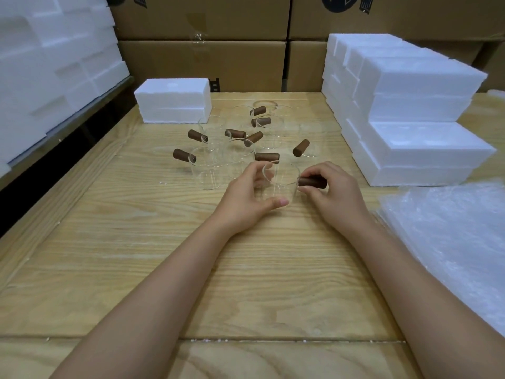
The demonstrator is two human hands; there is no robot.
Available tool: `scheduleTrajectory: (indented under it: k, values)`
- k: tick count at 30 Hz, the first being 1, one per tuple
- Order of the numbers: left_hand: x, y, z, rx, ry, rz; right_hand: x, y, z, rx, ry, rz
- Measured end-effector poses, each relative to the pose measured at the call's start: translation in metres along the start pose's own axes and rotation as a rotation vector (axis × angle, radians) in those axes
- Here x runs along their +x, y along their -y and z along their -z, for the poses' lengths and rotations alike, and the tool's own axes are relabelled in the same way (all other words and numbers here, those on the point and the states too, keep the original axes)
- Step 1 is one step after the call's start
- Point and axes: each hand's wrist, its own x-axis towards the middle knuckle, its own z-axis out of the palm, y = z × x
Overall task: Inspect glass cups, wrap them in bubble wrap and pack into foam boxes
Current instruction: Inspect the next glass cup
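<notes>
A clear glass cup (282, 179) with a brown wooden handle (314, 182) stands in the middle of the wooden table (164, 255). My left hand (247, 195) curls round the cup's left side, thumb at its base. My right hand (334, 190) pinches the handle from the right. Behind them stand several more glass cups (210, 165) with brown handles. A stack of bubble wrap sheets (451, 242) lies at the right edge. One closed white foam box (173, 103) sits at the back left of the table.
White foam boxes (410, 110) are stacked in steps at the back right. More foam pieces (49, 58) are piled on a shelf at the left. Cardboard cartons (207, 36) form a wall behind the table.
</notes>
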Motion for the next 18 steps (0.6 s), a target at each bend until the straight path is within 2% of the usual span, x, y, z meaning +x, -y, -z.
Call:
scheduleTrajectory:
  k: [6,11,13,16,18]
  values:
    - [0.0,0.001,-0.001,0.024,0.018,0.032,-0.002,0.006,0.002,-0.03,0.013,-0.042]
    - [0.0,0.002,-0.001,0.039,0.019,0.034,0.0,0.017,0.012,-0.26,0.149,-0.09]
    - [0.0,0.002,0.0,0.046,0.023,0.034,0.005,0.03,0.031,-0.313,0.041,-0.043]
    - [0.0,0.002,0.0,0.053,0.034,0.036,0.009,0.03,0.084,-0.424,-0.256,0.033]
    - [0.0,0.002,0.0,0.058,0.034,0.038,0.005,0.011,0.121,-0.489,-0.276,-0.113]
